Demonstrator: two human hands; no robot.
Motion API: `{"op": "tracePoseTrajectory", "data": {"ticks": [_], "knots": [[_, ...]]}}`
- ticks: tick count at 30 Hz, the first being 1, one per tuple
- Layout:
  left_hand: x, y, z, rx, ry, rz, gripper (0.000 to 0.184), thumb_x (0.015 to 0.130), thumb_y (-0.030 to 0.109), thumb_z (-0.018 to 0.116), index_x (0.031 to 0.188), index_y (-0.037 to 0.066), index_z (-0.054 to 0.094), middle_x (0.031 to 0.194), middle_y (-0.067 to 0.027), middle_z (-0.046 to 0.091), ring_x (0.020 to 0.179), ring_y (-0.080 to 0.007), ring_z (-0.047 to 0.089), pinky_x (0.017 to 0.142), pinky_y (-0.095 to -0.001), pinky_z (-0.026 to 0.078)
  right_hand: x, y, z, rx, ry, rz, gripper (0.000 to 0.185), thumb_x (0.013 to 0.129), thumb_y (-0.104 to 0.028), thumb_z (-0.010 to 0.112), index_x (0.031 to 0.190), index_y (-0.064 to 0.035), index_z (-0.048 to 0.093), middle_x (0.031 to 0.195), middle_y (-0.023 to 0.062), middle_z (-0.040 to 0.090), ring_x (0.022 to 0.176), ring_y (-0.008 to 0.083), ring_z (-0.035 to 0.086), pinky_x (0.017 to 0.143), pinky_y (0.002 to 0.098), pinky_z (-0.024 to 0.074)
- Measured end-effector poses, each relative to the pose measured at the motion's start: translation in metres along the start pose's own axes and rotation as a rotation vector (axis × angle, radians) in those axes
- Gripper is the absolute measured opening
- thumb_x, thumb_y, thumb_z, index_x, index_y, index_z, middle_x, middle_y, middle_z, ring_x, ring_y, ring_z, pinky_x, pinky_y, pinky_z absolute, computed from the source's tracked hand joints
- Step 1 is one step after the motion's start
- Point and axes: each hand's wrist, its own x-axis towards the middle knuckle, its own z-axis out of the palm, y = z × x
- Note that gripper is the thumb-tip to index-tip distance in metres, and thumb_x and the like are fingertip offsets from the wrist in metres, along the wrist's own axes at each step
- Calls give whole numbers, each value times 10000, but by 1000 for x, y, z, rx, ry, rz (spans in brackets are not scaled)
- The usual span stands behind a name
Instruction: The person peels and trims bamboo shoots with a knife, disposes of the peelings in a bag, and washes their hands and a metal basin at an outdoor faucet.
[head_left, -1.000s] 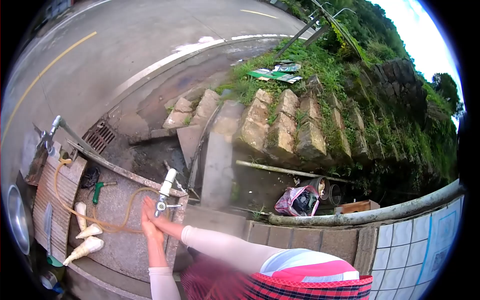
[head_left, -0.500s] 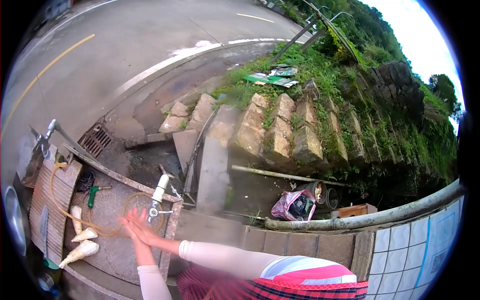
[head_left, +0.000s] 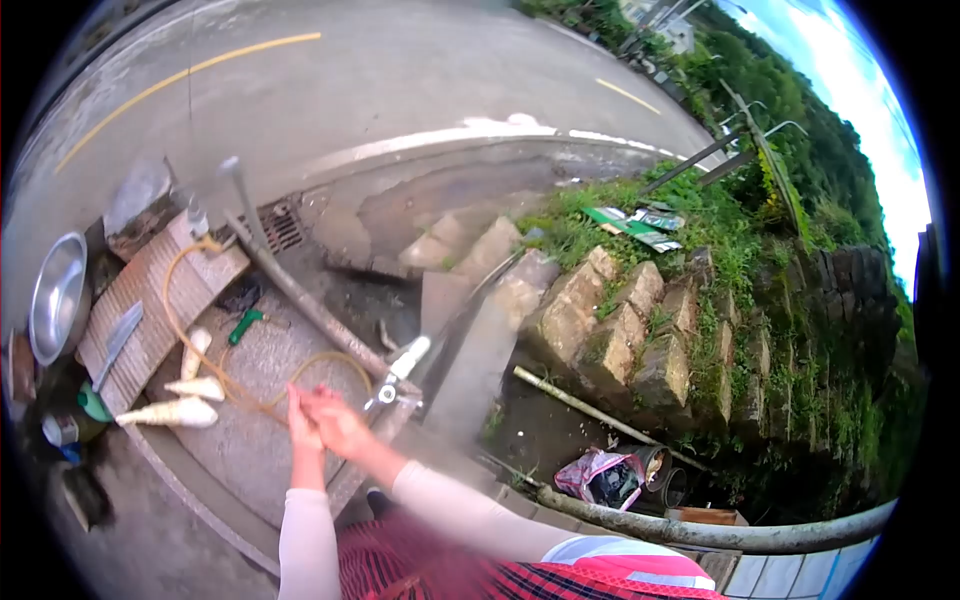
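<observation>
My left hand and my right hand are pressed together over the stone sink slab, just left of a tap with a white spout. The right hand's fingers lie across the left palm, and I see nothing between them. A yellowish hose loops over the slab and passes behind my hands. To their left lie pale cone-shaped peeled vegetables, which look like bamboo shoots. Beyond them is a green hose nozzle. A knife rests on a ribbed board.
A metal basin stands at far left. A pipe rail edges the slab's far side. Stone blocks climb the slope at right. A pink bag sits below, behind a long pipe. The road lies beyond.
My view has swung left, so the scene sits further right and lower. My hands have stayed together near the tap; their fingers have gone from stretched out to more bent.
</observation>
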Motion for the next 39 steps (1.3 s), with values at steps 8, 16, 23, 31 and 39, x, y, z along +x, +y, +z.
{"op": "tracePoseTrajectory", "data": {"ticks": [8, 16, 23, 31, 39], "knots": [[5, -42, -11, 71, -83, -25, 562, 874, 569, 439, 1234, 138, 457, 1099, -63, 564, 950, -298, 568, 762, -449, 472, 34, -59, 47, 532, 529, 216, 332, 933, -259, 472, 1194, -65, 408, 1131, 224, 525, 976, 329, 568, 854, 471, 489], [-36, -61, 35, 66, -209, 107, 513, 946, 514, 282, 1194, 97, 448, 1056, -75, 550, 845, -222, 565, 688, -426, 484, 27, -62, 29, -696, 399, 126, 281, 957, -252, 426, 966, 1, 546, 832, 103, 625, 689, 184, 612, 630, 294, 496], [-18, -95, 49, 367, 309, 445, 482, 972, 363, 374, 1250, -29, 402, 1215, -155, 490, 1064, -238, 521, 913, -355, 426, 27, -96, 13, -1797, 104, 128, 332, 887, -194, 447, 1141, 12, 501, 1138, 262, 533, 987, 391, 545, 854, 434, 445], [0, -49, 47, 597, 172, 249, 426, 935, 325, 493, 1108, -60, 553, 1115, -112, 595, 996, -187, 573, 853, -311, 458, 11, -92, 15, -1703, 54, 136, 512, 920, -228, 316, 1343, 60, 304, 1411, 242, 306, 1303, 372, 310, 1078, 428, 247], [28, -51, 0, 752, 244, 77, 384, 897, 319, 559, 1058, -27, 600, 1038, -121, 636, 955, -185, 599, 847, -314, 462, -9, -69, -2, -2146, -221, -133, 540, 871, -245, 425, 1342, 5, 338, 1376, 219, 379, 1301, 318, 341, 1005, 458, 322]]}}
